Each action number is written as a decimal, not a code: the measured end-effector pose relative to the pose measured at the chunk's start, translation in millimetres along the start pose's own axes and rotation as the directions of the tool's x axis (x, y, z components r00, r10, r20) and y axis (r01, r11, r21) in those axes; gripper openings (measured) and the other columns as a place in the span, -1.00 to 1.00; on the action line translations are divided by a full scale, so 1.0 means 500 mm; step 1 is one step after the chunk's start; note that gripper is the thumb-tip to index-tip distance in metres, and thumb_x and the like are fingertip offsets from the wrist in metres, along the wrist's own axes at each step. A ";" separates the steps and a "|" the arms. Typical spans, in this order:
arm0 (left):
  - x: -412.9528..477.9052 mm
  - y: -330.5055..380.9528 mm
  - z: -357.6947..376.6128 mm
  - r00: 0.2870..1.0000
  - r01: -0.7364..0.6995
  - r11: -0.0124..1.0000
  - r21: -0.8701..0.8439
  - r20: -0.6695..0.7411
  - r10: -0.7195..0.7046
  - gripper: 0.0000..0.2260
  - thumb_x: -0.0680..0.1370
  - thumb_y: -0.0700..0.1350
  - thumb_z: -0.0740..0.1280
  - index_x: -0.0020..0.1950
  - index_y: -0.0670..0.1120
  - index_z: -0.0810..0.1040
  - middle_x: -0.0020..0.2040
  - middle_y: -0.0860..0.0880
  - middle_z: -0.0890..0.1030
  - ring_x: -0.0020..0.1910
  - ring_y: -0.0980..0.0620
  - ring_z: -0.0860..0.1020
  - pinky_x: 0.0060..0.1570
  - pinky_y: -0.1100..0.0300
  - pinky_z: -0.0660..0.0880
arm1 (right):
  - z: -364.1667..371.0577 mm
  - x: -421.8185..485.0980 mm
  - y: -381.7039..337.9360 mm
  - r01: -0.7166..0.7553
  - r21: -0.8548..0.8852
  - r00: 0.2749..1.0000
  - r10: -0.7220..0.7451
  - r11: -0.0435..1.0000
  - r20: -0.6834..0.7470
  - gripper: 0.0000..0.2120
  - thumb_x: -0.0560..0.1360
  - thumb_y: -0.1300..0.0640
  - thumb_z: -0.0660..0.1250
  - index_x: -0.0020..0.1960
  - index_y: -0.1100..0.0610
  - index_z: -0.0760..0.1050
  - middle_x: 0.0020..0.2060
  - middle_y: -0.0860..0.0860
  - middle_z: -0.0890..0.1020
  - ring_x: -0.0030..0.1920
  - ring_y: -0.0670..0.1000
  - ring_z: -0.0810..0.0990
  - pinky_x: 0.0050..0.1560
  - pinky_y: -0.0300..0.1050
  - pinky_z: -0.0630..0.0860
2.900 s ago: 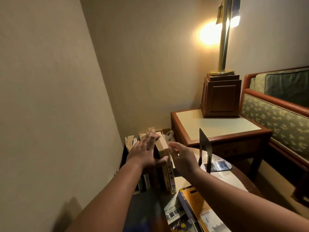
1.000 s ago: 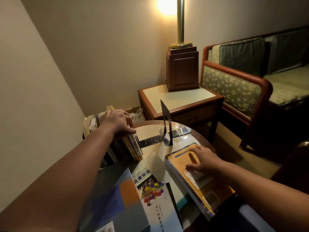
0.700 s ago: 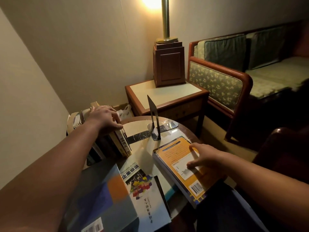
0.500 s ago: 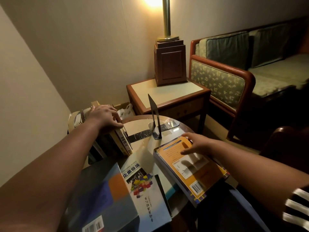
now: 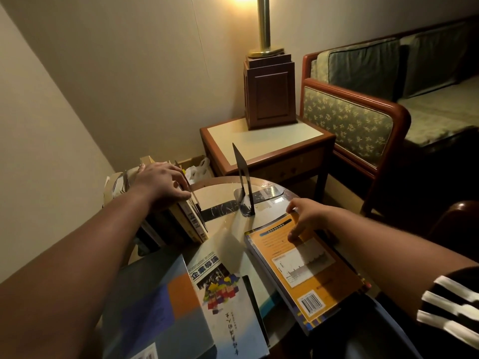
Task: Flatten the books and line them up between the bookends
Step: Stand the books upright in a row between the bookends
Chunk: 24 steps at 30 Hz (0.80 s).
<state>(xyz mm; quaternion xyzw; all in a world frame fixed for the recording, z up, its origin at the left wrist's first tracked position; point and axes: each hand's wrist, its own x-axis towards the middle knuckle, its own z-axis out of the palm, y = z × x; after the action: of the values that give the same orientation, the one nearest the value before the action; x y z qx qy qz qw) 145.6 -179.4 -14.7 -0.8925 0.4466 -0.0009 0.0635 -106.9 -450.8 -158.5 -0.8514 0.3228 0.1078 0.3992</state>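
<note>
Flat orange paperback [image 5: 305, 268]: pinched at far edge by right hand [image 5: 308, 216]; stand upright against tan upright books [image 5: 191, 224], topped by left hand [image 5: 160, 182], fingers curled.

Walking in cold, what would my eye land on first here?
Probably the glowing lamp at the top, standing on the side table by the wall. Below it, a black bookend stands upright on the round table, between the left hand holding a row of standing books and the right hand gripping the far corner of a flat orange book.
</note>
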 end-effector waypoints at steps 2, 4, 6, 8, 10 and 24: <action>0.000 0.002 -0.001 1.000 0.000 1.000 -0.004 -0.013 0.000 -0.63 0.43 0.30 0.37 0.13 0.15 0.60 0.46 0.03 0.37 0.45 -0.12 0.26 0.43 -0.25 0.11 | -0.010 -0.007 -0.002 0.041 0.055 0.998 -0.039 0.998 -0.039 -0.28 0.19 0.15 0.68 0.23 -0.01 0.38 0.15 0.06 0.52 0.11 0.14 0.60 -0.02 0.07 0.67; -0.001 0.003 -0.001 1.000 0.002 1.000 -0.004 -0.013 -0.002 -0.64 0.43 0.30 0.37 0.12 0.15 0.60 0.46 0.03 0.37 0.45 -0.12 0.27 0.43 -0.25 0.12 | -0.027 -0.016 -0.004 0.086 0.148 0.996 -0.079 0.985 -0.051 -0.35 0.23 0.19 0.66 0.19 0.02 0.40 0.13 0.08 0.55 0.09 0.13 0.62 -0.01 0.09 0.67; -0.002 0.004 -0.003 1.000 0.005 1.000 -0.001 -0.006 -0.005 -0.64 0.43 0.30 0.36 0.12 0.15 0.60 0.46 0.03 0.37 0.45 -0.12 0.26 0.43 -0.24 0.12 | -0.048 -0.034 -0.011 0.105 0.223 0.994 -0.105 0.969 -0.011 -0.42 0.28 0.25 0.62 0.17 0.02 0.42 0.14 0.11 0.55 0.09 0.15 0.63 -0.01 0.11 0.67; -0.002 0.005 -0.004 1.000 0.007 1.000 0.002 -0.005 -0.007 -0.64 0.43 0.30 0.36 0.12 0.15 0.60 0.46 0.03 0.37 0.45 -0.12 0.26 0.43 -0.24 0.12 | -0.066 -0.058 -0.027 0.127 0.254 0.988 -0.146 0.959 0.057 -0.51 0.34 0.28 0.56 0.16 0.03 0.45 0.16 0.12 0.54 0.10 0.15 0.63 -0.02 0.10 0.67; -0.003 0.005 -0.003 1.000 0.009 1.000 -0.001 -0.009 -0.009 -0.63 0.43 0.30 0.37 0.13 0.15 0.60 0.46 0.03 0.37 0.45 -0.11 0.27 0.43 -0.25 0.13 | -0.078 -0.086 -0.054 0.180 0.260 0.977 -0.203 0.949 0.067 -0.61 0.40 0.29 0.51 0.14 0.05 0.47 0.18 0.13 0.51 0.09 0.15 0.63 -0.06 0.02 0.68; -0.021 0.024 -0.020 0.999 0.043 0.999 0.003 0.005 -0.043 -0.72 0.43 0.31 0.35 0.06 0.23 0.59 0.44 0.09 0.37 0.43 -0.06 0.28 0.43 -0.19 0.14 | -0.127 -0.248 -0.260 0.681 0.092 0.718 -0.636 0.727 -0.284 -0.76 0.36 0.19 0.57 -0.01 0.07 0.61 -0.04 -0.06 0.65 -0.03 -0.14 0.65 -0.17 -0.25 0.60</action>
<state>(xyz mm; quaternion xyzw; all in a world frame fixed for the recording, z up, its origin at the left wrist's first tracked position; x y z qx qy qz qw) 129.2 -179.6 -5.8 -0.9017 0.4272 -0.0008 0.0657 -124.1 -379.7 17.3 -0.8746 0.0505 -0.1737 0.4499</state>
